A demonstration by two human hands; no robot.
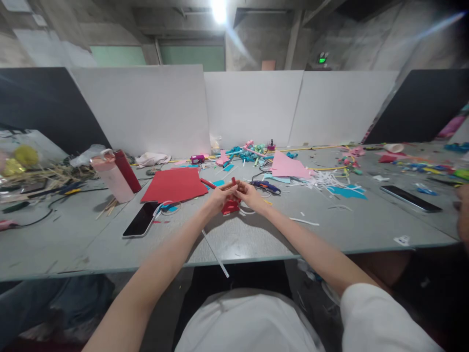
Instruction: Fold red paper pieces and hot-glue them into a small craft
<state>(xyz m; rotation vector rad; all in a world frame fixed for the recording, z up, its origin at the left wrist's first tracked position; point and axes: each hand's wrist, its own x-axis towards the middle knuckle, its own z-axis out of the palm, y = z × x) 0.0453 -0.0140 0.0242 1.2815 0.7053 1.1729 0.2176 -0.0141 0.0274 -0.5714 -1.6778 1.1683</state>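
Both hands meet over the middle of the grey table, fingertips close together around a small red paper piece [233, 182]. My left hand [219, 196] pinches it from the left, and my right hand [250, 195] closes on it from the right. Below the fingers more red paper [230, 208] shows, partly hidden by the hands. A large red sheet [172, 185] lies to the left of my left hand. Just beyond my right hand rests a dark blue glue gun [266, 187]. One thin white strip [216, 254] sticks out over the table's front edge.
At the left are a phone [141, 220], a pink bottle [116, 181] and a red bottle [127, 171]. Pink paper [289, 165], blue scraps [347, 191] and white strips lie to the right. Another phone [410, 198] is near a person's arm [463, 210]. White boards [252, 107] stand behind.
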